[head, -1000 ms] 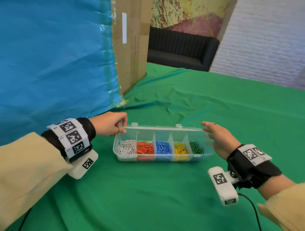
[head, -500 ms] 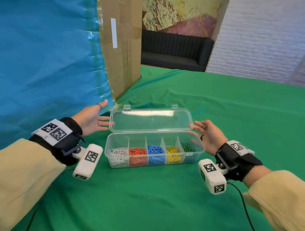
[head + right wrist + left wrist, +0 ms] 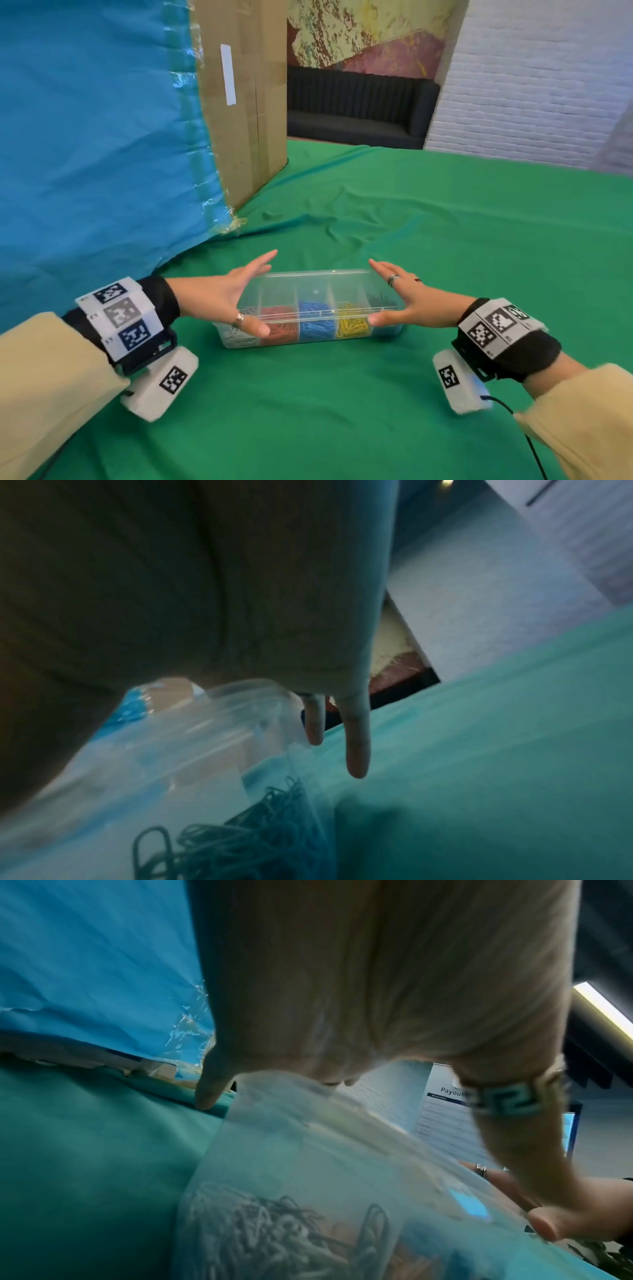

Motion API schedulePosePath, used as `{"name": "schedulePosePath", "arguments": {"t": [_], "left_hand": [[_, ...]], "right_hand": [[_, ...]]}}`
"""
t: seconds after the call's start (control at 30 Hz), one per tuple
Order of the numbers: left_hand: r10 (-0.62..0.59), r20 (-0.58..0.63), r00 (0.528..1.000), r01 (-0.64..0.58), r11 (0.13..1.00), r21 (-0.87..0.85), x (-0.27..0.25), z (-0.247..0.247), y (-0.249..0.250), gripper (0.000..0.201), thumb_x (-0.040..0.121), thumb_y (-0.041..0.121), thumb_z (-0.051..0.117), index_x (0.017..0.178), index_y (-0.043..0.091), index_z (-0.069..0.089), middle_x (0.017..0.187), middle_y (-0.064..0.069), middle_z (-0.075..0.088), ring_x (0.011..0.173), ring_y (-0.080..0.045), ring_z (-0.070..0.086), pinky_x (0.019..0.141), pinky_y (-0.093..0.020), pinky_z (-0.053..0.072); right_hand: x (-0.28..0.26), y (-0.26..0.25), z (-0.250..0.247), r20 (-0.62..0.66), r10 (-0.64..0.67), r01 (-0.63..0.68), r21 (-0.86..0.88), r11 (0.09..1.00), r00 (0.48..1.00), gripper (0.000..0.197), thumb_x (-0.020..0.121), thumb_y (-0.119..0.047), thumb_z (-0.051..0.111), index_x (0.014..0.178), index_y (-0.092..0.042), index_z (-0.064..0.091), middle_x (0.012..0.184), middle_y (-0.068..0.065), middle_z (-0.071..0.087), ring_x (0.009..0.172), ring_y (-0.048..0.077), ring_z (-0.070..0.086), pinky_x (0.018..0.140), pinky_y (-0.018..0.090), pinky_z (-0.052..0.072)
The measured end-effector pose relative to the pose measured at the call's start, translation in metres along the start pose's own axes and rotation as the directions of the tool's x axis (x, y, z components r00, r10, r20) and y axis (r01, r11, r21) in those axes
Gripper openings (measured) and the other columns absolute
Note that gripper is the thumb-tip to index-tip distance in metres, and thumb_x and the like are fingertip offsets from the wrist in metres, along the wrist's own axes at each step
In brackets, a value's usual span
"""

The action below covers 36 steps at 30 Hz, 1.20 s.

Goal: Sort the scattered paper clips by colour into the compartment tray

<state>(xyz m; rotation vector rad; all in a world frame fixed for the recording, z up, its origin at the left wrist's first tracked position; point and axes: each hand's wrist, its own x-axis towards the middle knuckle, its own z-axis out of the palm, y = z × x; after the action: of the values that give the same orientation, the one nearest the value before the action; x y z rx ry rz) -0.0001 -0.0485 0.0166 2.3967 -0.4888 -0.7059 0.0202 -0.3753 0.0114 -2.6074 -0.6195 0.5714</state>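
Observation:
The clear compartment tray (image 3: 310, 291) sits on the green cloth with its lid lying down over it. Inside are white (image 3: 236, 337), red (image 3: 279, 329), blue (image 3: 315, 325), yellow (image 3: 352, 325) and green (image 3: 380, 298) paper clips, each colour in its own compartment. My left hand (image 3: 226, 298) is against the tray's left end, fingers straight, thumb on the front edge. My right hand (image 3: 407, 301) mirrors it at the right end. The left wrist view shows the white clips (image 3: 257, 1231) through the wall. In the right wrist view, green clips (image 3: 257, 840) lie below my fingers (image 3: 356, 750).
A tall cardboard box (image 3: 243, 113) partly wrapped in a blue sheet (image 3: 96, 137) stands at the back left, close to the tray. The green cloth (image 3: 445, 222) is wrinkled behind the tray. A cable (image 3: 527, 442) trails from my right wrist camera.
The lid, standing upright half a second ago, now lies down over the tray. Both hands have moved in against the tray's ends.

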Motion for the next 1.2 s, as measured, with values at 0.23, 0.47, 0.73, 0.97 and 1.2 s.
{"name": "schedulePosePath", "arguments": {"t": [0.23, 0.47, 0.73, 0.97, 1.2], "left_hand": [[-0.036, -0.083, 0.996, 0.052, 0.979, 0.199, -0.003, 0.003, 0.016, 0.117, 0.062, 0.044, 0.079, 0.144, 0.042, -0.005, 0.150, 0.004, 0.018, 0.133, -0.015, 0.015, 0.114, -0.037, 0.015], [-0.095, -0.160, 0.982, 0.148, 0.918, 0.367, 0.009, 0.007, 0.025, 0.100, 0.070, 0.005, 0.067, 0.144, 0.039, 0.009, 0.135, -0.007, 0.028, 0.125, -0.030, 0.025, 0.108, -0.045, 0.027], [-0.121, -0.149, 0.981, 0.168, 0.917, 0.362, 0.006, 0.007, 0.028, 0.107, 0.071, 0.016, 0.076, 0.146, 0.040, 0.004, 0.145, -0.007, 0.020, 0.133, -0.029, 0.015, 0.111, -0.047, 0.021], [-0.091, -0.137, 0.986, 0.137, 0.914, 0.383, 0.011, 0.006, 0.019, 0.112, 0.069, 0.034, 0.079, 0.144, 0.045, -0.002, 0.149, 0.004, 0.014, 0.132, -0.021, 0.015, 0.109, -0.049, 0.023], [-0.104, -0.086, 0.991, 0.126, 0.943, 0.309, 0.014, 0.005, 0.016, 0.103, 0.069, 0.059, 0.071, 0.138, 0.054, -0.005, 0.147, 0.013, 0.010, 0.134, -0.012, 0.010, 0.102, -0.042, 0.021]], "right_hand": [[0.006, -0.004, 0.001, -0.030, 0.038, -0.037, 0.020, 0.999, 0.999, 0.113, 0.069, -0.038, 0.079, 0.150, -0.026, 0.000, 0.150, -0.003, 0.002, 0.139, 0.021, 0.023, 0.114, 0.031, 0.022], [0.014, -0.008, 0.003, -0.099, 0.075, -0.082, -0.071, 0.994, 0.992, 0.111, 0.066, -0.033, 0.082, 0.148, -0.023, 0.008, 0.147, 0.002, 0.009, 0.135, 0.026, 0.030, 0.113, 0.035, 0.028], [0.017, -0.012, 0.005, -0.113, 0.084, -0.094, -0.092, 0.991, 0.990, 0.111, 0.066, -0.030, 0.083, 0.147, -0.023, 0.008, 0.147, 0.003, 0.012, 0.134, 0.025, 0.032, 0.112, 0.034, 0.030], [0.020, -0.007, 0.006, -0.122, 0.066, -0.080, -0.114, 0.990, 0.990, 0.114, 0.063, -0.036, 0.084, 0.147, -0.026, 0.008, 0.144, -0.002, 0.015, 0.129, 0.024, 0.037, 0.109, 0.032, 0.032], [0.022, 0.004, 0.006, -0.050, 0.070, -0.074, -0.081, 0.994, 0.996, 0.131, 0.048, -0.052, 0.086, 0.147, -0.031, 0.003, 0.146, -0.008, 0.010, 0.133, 0.024, 0.031, 0.113, 0.038, 0.025]]}}
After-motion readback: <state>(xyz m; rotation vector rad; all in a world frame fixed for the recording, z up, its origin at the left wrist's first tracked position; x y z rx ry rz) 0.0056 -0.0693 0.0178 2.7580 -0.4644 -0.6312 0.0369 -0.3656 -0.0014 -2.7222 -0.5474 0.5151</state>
